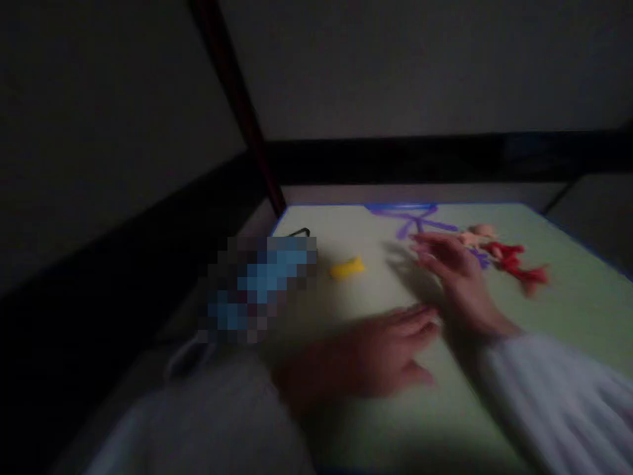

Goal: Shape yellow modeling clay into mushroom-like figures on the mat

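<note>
From my remote feed, dim and smeared, my left hand (pixel 366 359) lies flat and open on the smooth pale-green counter (pixel 568 297), holding nothing. My right hand (pixel 455 267) is spread, fingers loose and empty, just beside a small doll (pixel 499 254) with red fabric, possibly a dress. A purple ribbon-like strip (pixel 410 218) curls behind it; a soft-edged yellow lump (pixel 347 268) sits to the left.

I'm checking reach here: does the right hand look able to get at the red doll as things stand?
Probably yes. The right hand hovers open just beside the red doll, and nothing on the green mat lies between them, though the picture is blurred.
</note>
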Action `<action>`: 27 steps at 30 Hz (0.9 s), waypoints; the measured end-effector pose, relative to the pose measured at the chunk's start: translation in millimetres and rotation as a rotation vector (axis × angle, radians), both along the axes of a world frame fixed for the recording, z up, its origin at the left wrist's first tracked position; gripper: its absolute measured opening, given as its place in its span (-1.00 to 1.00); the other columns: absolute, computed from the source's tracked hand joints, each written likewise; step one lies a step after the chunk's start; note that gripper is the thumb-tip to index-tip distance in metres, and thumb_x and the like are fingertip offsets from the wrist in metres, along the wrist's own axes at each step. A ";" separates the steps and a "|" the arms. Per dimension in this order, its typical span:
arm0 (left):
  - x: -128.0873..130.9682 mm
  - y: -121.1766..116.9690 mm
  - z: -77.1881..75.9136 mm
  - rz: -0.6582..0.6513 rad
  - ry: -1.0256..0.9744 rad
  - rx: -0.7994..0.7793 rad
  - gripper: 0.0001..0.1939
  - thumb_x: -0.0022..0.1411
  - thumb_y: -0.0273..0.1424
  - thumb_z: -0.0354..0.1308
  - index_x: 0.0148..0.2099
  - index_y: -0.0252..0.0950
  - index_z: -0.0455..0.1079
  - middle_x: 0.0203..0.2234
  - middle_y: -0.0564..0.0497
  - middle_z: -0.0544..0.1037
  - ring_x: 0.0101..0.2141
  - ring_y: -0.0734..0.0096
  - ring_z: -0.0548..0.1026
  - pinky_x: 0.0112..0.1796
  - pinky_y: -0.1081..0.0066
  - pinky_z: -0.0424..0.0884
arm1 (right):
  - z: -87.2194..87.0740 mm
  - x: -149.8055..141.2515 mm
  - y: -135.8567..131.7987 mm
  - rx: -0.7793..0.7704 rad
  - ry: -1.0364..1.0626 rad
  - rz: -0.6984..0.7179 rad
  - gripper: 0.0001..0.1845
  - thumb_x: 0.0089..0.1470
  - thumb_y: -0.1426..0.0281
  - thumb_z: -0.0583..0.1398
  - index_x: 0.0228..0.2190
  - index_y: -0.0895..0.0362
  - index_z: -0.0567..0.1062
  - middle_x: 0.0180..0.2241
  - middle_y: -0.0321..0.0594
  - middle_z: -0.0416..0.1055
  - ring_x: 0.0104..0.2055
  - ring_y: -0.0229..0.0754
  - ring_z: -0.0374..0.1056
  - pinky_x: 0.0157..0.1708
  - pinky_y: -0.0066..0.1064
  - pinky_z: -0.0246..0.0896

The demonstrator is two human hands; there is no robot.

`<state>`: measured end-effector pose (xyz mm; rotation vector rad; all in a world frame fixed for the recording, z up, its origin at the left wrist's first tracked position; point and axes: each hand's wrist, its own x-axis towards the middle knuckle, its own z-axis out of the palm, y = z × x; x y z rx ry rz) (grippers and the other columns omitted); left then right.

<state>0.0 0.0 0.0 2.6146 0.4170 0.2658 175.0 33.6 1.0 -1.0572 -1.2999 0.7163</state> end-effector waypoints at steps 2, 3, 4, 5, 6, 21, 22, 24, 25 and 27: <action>-6.0 8.9 4.5 -0.013 -0.028 -0.109 -0.53 0.26 -0.49 -0.07 0.20 -0.56 0.14 0.21 -0.21 0.15 0.22 0.36 0.09 0.20 0.41 0.01 | -1.8 1.8 1.3 -0.002 0.021 0.011 -0.73 -0.06 0.46 0.25 -0.24 0.06 0.47 -0.15 -0.23 0.48 -0.18 -0.22 0.41 -0.11 -0.30 0.30; -8.7 12.7 5.9 -0.003 -0.049 -0.155 -0.56 0.26 -0.54 -0.10 0.18 -0.53 0.18 0.17 -0.17 0.23 0.19 0.41 0.17 0.18 0.45 0.08 | -2.6 2.6 1.9 -0.004 0.030 0.017 -0.73 -0.07 0.46 0.26 -0.24 0.06 0.47 -0.15 -0.23 0.48 -0.18 -0.22 0.41 -0.11 -0.29 0.30; -10.9 15.9 6.5 0.022 -0.080 -0.201 -0.58 0.26 -0.56 -0.11 0.15 -0.51 0.24 0.12 -0.15 0.33 0.15 0.43 0.26 0.14 0.47 0.15 | -3.2 3.1 2.3 -0.007 0.039 0.023 -0.74 -0.07 0.45 0.26 -0.25 0.07 0.47 -0.16 -0.22 0.48 -0.19 -0.22 0.41 -0.11 -0.28 0.30; -12.5 18.3 6.2 0.059 -0.121 -0.248 -0.61 0.25 -0.55 -0.09 0.10 -0.48 0.31 0.05 -0.14 0.42 0.08 0.43 0.36 0.09 0.47 0.23 | -3.5 3.5 2.7 -0.010 0.049 0.030 -0.75 -0.07 0.45 0.26 -0.26 0.07 0.47 -0.18 -0.22 0.49 -0.21 -0.21 0.41 -0.12 -0.28 0.30; -13.6 20.1 5.1 0.110 -0.165 -0.282 -0.64 0.23 -0.53 -0.03 0.05 -0.46 0.37 -0.03 -0.14 0.50 0.00 0.40 0.44 0.04 0.44 0.29 | -3.6 3.7 2.8 -0.014 0.058 0.038 -0.76 -0.07 0.45 0.26 -0.27 0.08 0.47 -0.20 -0.22 0.50 -0.22 -0.21 0.42 -0.13 -0.28 0.31; -5.2 31.4 -9.7 0.639 -0.465 -0.579 -0.84 -0.09 -0.44 0.27 -0.35 -0.34 0.50 -0.37 -0.03 0.50 -0.39 0.42 0.46 -0.37 0.45 0.38 | 1.6 -1.9 -2.4 -0.079 -0.043 0.169 -0.93 -0.01 0.40 0.23 -0.48 0.15 0.48 -0.49 -0.27 0.47 -0.44 -0.28 0.37 -0.36 -0.38 0.30; -5.9 32.6 -9.8 0.656 -0.504 -0.646 -0.81 -0.06 -0.44 0.25 -0.31 -0.33 0.50 -0.35 -0.03 0.51 -0.36 0.40 0.47 -0.32 0.42 0.40 | 2.0 -0.8 -3.3 -0.064 -0.075 0.189 -0.93 0.00 0.40 0.22 -0.46 0.15 0.49 -0.47 -0.26 0.47 -0.42 -0.27 0.38 -0.35 -0.38 0.30; -7.6 34.0 -9.8 0.675 -0.575 -0.813 -0.80 0.00 -0.42 0.21 -0.26 -0.32 0.48 -0.37 -0.02 0.53 -0.34 0.39 0.50 -0.26 0.38 0.40 | 3.4 1.8 -5.4 -0.002 -0.161 0.286 -0.90 0.01 0.41 0.22 -0.36 0.13 0.52 -0.33 -0.21 0.48 -0.28 -0.21 0.40 -0.29 -0.35 0.31; -8.4 34.4 -9.6 0.680 -0.602 -0.883 -0.80 0.02 -0.41 0.20 -0.24 -0.32 0.47 -0.41 -0.01 0.54 -0.36 0.41 0.50 -0.26 0.39 0.39 | 4.3 2.9 -6.6 0.038 -0.218 0.353 -0.84 0.00 0.41 0.23 -0.29 0.11 0.52 -0.23 -0.18 0.46 -0.18 -0.18 0.38 -0.23 -0.32 0.31; -9.3 34.5 -8.4 0.687 -0.637 -0.953 -0.78 0.04 -0.38 0.20 -0.21 -0.32 0.44 -0.50 0.04 0.53 -0.45 0.47 0.48 -0.35 0.44 0.37 | 6.1 3.6 -9.0 0.124 -0.338 0.467 -0.69 -0.02 0.41 0.26 -0.16 0.05 0.49 -0.06 -0.16 0.38 0.01 -0.12 0.29 -0.07 -0.25 0.26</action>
